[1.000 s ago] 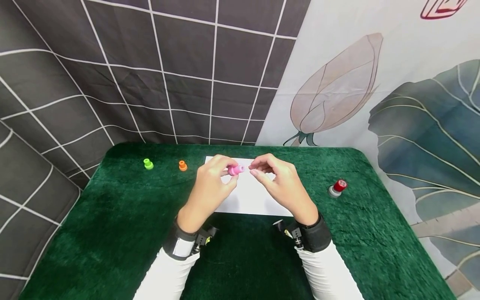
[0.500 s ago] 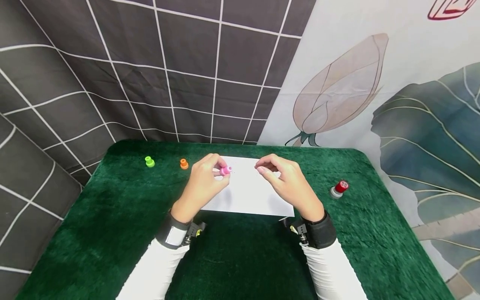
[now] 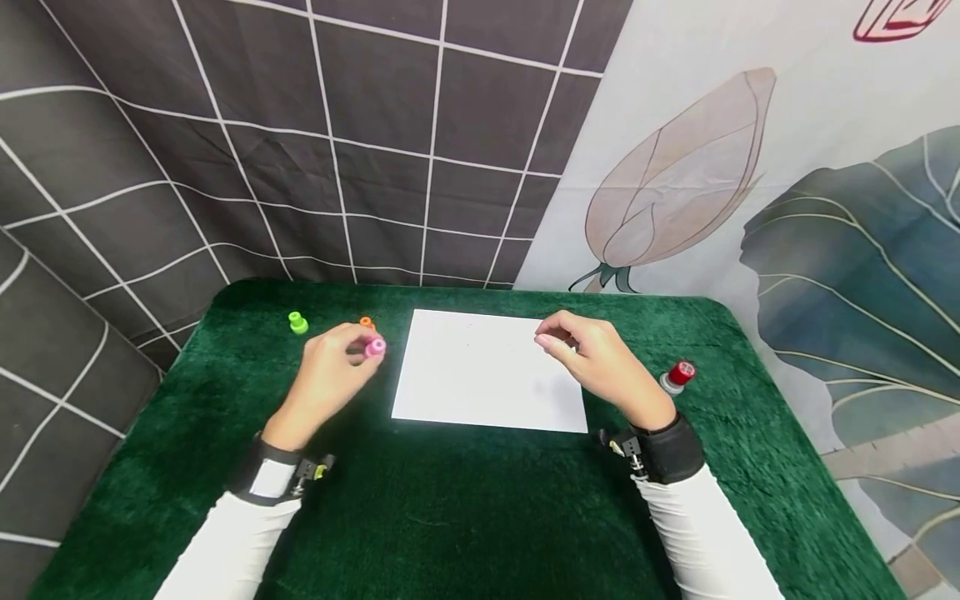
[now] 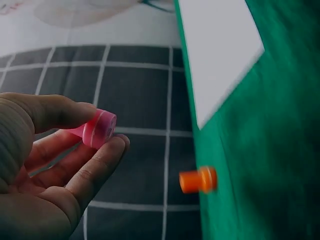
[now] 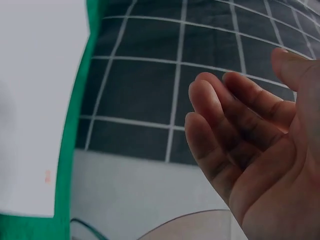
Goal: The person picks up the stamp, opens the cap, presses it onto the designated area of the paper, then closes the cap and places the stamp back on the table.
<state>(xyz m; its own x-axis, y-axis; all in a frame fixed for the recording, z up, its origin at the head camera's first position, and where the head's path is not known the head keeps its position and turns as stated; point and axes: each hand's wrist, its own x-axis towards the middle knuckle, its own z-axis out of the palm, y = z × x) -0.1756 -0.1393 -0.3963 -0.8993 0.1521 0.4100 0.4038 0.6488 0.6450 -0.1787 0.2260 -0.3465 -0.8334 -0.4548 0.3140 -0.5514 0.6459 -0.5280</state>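
Note:
In the head view my left hand (image 3: 330, 367) holds a small pink stamp (image 3: 374, 347) above the green cloth, left of the white paper (image 3: 487, 375). The left wrist view shows the pink stamp (image 4: 100, 129) pinched between thumb and fingers, its patterned end turned outward. An orange stamp (image 4: 197, 180) stands on the cloth beyond that hand; in the head view the fingers partly cover it. My right hand (image 3: 600, 358) hovers over the paper's right edge, fingers loosely bent with nothing in them. A faint orange mark (image 5: 48, 176) shows near the paper's corner.
A light green stamp (image 3: 297, 322) stands at the far left of the green cloth (image 3: 450, 508). To the right, a stamp with a red top and whitish base (image 3: 677, 377) sits beyond the right hand. A tiled-pattern curtain (image 3: 375, 167) hangs behind the table.
My left hand has carried the pink stamp leftward, off the paper and toward the orange stamp. My right hand has drifted right, away from the left hand.

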